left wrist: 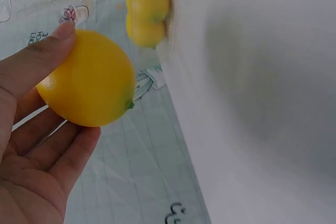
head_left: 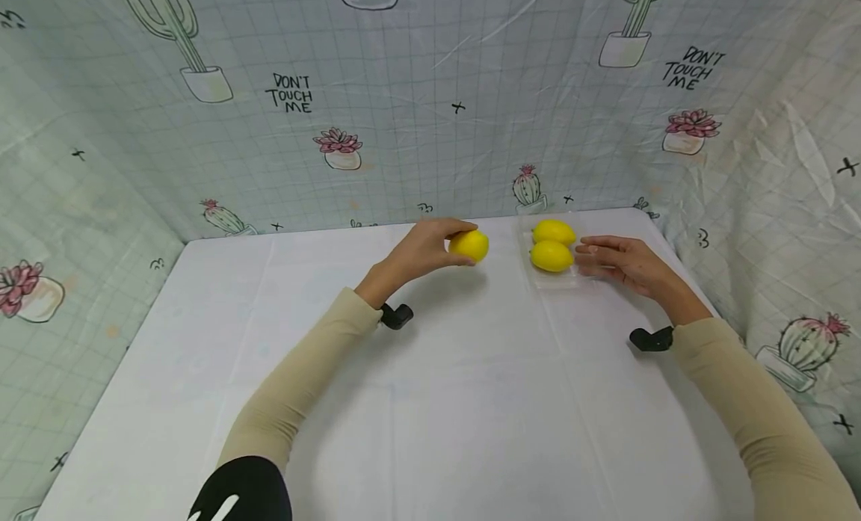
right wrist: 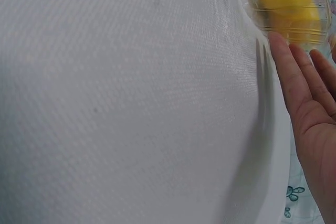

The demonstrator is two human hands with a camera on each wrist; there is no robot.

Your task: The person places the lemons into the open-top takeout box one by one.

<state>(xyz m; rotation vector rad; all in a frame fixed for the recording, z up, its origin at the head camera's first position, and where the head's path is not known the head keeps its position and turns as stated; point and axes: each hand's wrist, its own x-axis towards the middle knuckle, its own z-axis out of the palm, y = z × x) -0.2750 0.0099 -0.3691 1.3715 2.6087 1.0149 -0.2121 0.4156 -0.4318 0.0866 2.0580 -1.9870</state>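
Note:
My left hand [head_left: 425, 249] pinches a yellow lemon [head_left: 469, 246] between thumb and fingers, held above the white table. In the left wrist view the same lemon [left wrist: 92, 80] shows a small green tip. To its right stands a clear plastic container [head_left: 557, 280] with two lemons [head_left: 552, 256] side by side in it. My right hand [head_left: 628, 265] is at the container's right side, its fingers fairly straight. In the right wrist view the fingertips [right wrist: 278, 43] are at the clear wall of the container [right wrist: 294, 35]; whether they press on it I cannot tell.
A white cloth covers the table [head_left: 457, 416]. Behind and on both sides hangs a curtain [head_left: 403, 72] printed with cacti and lettering. Black wrist mounts [head_left: 651, 339] show at both sleeves, and a black rounded shape [head_left: 245, 491] covers part of the lower left.

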